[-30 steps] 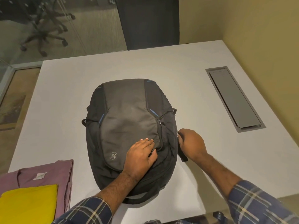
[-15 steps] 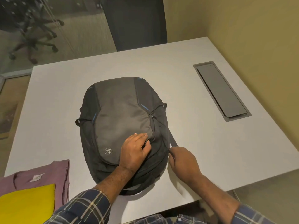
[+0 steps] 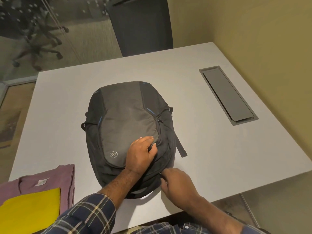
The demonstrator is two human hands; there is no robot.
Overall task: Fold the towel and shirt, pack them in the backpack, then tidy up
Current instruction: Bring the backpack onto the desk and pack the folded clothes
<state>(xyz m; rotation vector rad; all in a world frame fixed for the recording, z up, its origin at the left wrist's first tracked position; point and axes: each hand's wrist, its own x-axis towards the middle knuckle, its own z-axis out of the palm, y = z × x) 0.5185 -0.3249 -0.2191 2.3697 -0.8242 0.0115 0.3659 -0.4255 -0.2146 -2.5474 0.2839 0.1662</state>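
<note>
A grey and black backpack [image 3: 128, 132] lies flat, front panel up, on a pale counter [image 3: 211, 149], with both of a person's hands on its near end. The left hand [image 3: 141, 154] rests on the grey front pocket, its fingers [image 3: 146, 140] curled over the pocket's right edge and bunching the fabric there. The right hand [image 3: 177, 184] sits just beside the bag's lower right edge, its fingers [image 3: 164, 180] closed in a pinch on a small dark zipper pull [image 3: 160, 173] — only the tip of the pull shows, and the zipper line itself is hard to make out against the dark fabric. Beyond the right hand's fingers, a loose black strap [image 3: 180, 146] trails off the bag's right side onto the counter. Just past the left hand's fingers, a second zipper slider [image 3: 157, 117] sits by the blue trim of the front pocket.

Well to the left of both hands, at the counter's near left corner, a folded mauve shirt [image 3: 55, 178] lies with its neck label showing — a folded yellow towel [image 3: 32, 210] stacked on its near part. Both lie apart from the backpack. Far to the right of the fingers, a grey cable hatch [image 3: 228, 95] is set flush into the counter. Plaid sleeves [image 3: 89, 215] cover both forearms near the bottom edge.
</note>
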